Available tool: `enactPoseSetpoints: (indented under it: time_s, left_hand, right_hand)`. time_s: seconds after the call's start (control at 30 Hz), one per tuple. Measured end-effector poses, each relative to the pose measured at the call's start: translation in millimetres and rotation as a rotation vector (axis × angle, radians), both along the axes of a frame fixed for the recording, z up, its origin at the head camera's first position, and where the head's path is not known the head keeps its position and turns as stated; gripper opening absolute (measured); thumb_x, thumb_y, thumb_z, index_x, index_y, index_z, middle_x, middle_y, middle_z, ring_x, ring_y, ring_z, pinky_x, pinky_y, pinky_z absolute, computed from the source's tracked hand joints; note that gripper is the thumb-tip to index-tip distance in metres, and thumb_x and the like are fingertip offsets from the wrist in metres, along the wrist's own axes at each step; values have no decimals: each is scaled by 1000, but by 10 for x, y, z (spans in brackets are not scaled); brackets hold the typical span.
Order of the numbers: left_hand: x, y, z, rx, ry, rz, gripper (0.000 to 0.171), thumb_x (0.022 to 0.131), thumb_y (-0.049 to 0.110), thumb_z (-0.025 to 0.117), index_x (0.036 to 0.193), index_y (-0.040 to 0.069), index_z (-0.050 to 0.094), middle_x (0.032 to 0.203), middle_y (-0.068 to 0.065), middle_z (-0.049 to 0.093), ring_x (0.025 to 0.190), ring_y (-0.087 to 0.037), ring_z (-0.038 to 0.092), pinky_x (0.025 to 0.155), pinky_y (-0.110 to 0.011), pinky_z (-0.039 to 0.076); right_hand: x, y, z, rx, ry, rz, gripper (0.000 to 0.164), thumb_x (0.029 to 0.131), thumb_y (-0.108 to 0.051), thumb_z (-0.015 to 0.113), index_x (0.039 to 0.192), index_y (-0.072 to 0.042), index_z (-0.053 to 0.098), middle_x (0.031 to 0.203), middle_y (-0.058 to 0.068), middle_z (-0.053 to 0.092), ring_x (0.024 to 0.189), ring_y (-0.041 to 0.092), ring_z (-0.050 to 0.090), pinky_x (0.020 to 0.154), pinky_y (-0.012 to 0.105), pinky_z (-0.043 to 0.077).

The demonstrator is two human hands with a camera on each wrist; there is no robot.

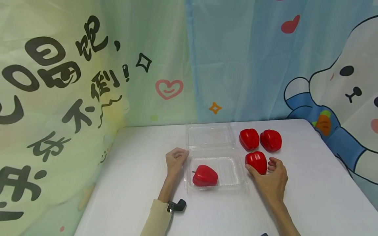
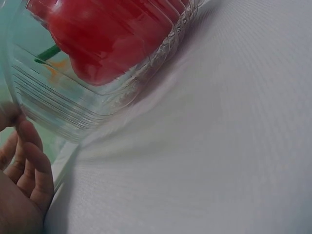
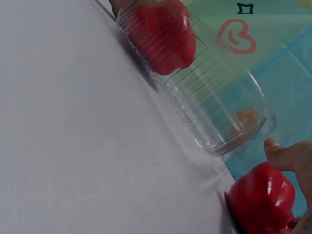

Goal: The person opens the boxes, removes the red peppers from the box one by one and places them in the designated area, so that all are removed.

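A clear plastic clamshell container (image 1: 230, 170) lies with its lid (image 1: 209, 136) folded back. Inside its left part sits one red bell pepper (image 1: 205, 176) with a green stem, also seen through the ribbed wall in the left wrist view. My left hand (image 1: 176, 160) pinches the container's left rim between thumb and fingers. Just right of the container, my right hand (image 1: 273, 180) is spread around a second red bell pepper (image 1: 256, 162). In the right wrist view, the thumb (image 3: 280, 155) shows a gap above this pepper, and the other fingers are mostly hidden.
Two more red bell peppers, one on the left (image 1: 249, 139) and one on the right (image 1: 271, 140), stand behind the pepper at my right hand. A printed curtain (image 1: 147, 98) hangs along the back of the white table (image 1: 133, 170). A small dark object (image 1: 264, 234) shows at the bottom edge.
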State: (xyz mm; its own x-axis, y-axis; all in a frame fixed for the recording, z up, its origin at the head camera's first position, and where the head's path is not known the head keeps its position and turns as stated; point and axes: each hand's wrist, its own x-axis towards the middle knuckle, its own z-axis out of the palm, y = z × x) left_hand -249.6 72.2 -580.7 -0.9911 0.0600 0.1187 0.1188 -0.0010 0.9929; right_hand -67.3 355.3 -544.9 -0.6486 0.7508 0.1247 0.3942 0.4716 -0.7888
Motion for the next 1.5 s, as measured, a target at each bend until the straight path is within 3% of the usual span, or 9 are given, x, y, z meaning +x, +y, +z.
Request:
enactPoseSetpoints:
  time_s: [0.27,0.4,0.53,0.67,0.77,0.87,1.0,1.2,1.5]
  left_hand:
    - [-3,-12,-2,4,-4,-4,12,94,5,80,90,-5,75,77,-25,74,56,-6,57,54,-18,44]
    - [-3,-17,-8,-6,-5,-14,14,95,8,79,90,-4,75,77,-26,74,57,-7,57,55,-18,45]
    - [-5,-19,-11,-17,-7,-14,14,95,11,79,90,-2,75,73,-13,74,57,-6,57,55,-18,45]
    - [0,-15,-7,-21,4,-14,14,95,11,78,91,-2,75,72,-8,75,56,-6,57,55,-19,45]
    - [1,-15,-10,-20,9,-14,13,95,10,78,91,-2,76,74,-14,76,57,-7,58,55,-19,45]
    - [6,-17,-10,-23,4,-14,12,95,10,78,91,-1,76,77,-19,76,58,-8,59,56,-19,45]
    - [5,-25,-3,-24,14,-25,12,96,9,77,91,-1,76,79,-22,76,59,-8,59,56,-19,46]
    - [-3,-33,-7,-39,13,-20,13,96,12,78,91,0,77,82,-22,78,63,-8,63,58,-19,49]
    - [6,-17,-23,-10,12,-21,14,96,12,80,91,0,76,82,-26,77,60,-10,59,56,-19,46]
  right_hand:
    - [-27,-46,44,63,72,-24,89,85,-37,92,156,-6,47,148,23,57,126,39,56,104,68,55]
    - [-47,-91,63,139,209,-14,79,85,-28,92,151,-6,54,145,18,62,120,32,60,99,50,57]
    - [-72,-162,123,194,348,108,72,82,-15,94,146,-5,61,140,16,67,116,26,63,98,15,47]
    - [-123,-271,194,196,365,314,69,80,-9,95,142,-6,65,134,12,71,112,18,63,97,1,43]
    - [-165,-371,228,173,309,471,66,82,-11,95,141,-9,66,134,7,74,110,17,66,97,12,54]
    - [-192,-504,258,137,212,592,69,82,-18,96,144,-12,65,137,6,74,113,25,71,99,38,64]
    - [-210,-646,284,114,24,705,81,81,-33,96,151,-14,60,146,11,69,124,36,70,102,62,61]
    - [-179,-692,325,170,-186,763,91,80,-49,94,157,-19,56,158,9,62,142,37,61,110,68,54]
    - [-193,-768,405,220,-179,788,83,82,-48,92,153,-20,61,154,7,66,141,35,62,116,71,48]
